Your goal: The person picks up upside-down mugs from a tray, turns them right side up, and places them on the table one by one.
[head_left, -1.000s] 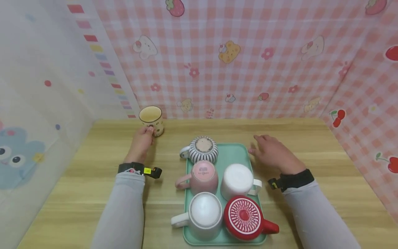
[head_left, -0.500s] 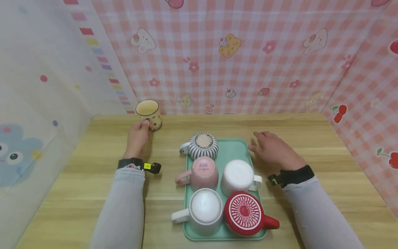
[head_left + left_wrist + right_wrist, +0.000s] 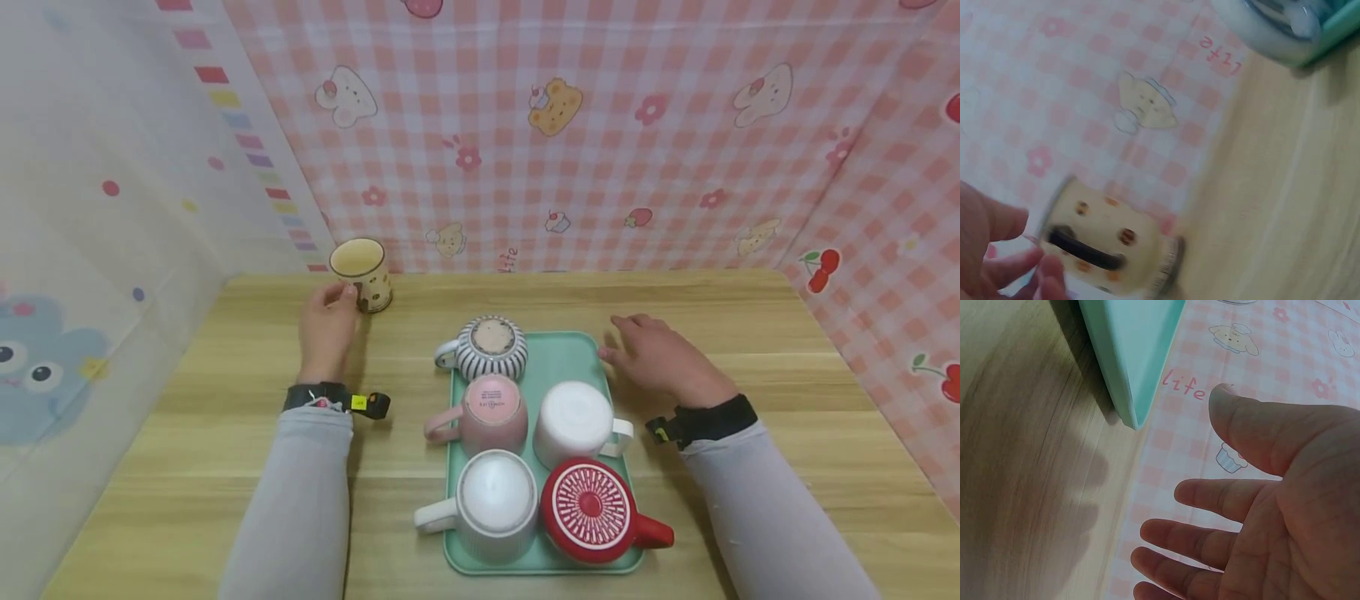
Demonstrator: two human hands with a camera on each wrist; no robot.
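Note:
A cream-yellow mug (image 3: 367, 283) with brown spots and a dark handle (image 3: 1085, 248) stands upright at the back left of the table. My left hand (image 3: 327, 329) is right beside that handle. In the left wrist view, the thumb and loosely bent fingers (image 3: 1007, 269) are near the mug's rim side, not wrapped around the handle; whether a fingertip touches it is unclear. On the other side, my right hand (image 3: 663, 362) hovers beside the green tray (image 3: 558, 354), holding nothing. The right wrist view shows its fingers (image 3: 1210, 494) spread and relaxed.
Upside-down mugs crowd the tray: a striped one (image 3: 491, 350), a pink one (image 3: 491, 417), a white one (image 3: 573, 425), a pale ribbed one (image 3: 495, 508) and a red one (image 3: 592, 508). Several handles jut past the tray's rim. A pink checked wall (image 3: 487, 125) rises behind the table.
My left hand has let go of the yellow mug's handle and drawn slightly left from it. The mug stays put. The right hand is nearly still; the head view has tilted a little.

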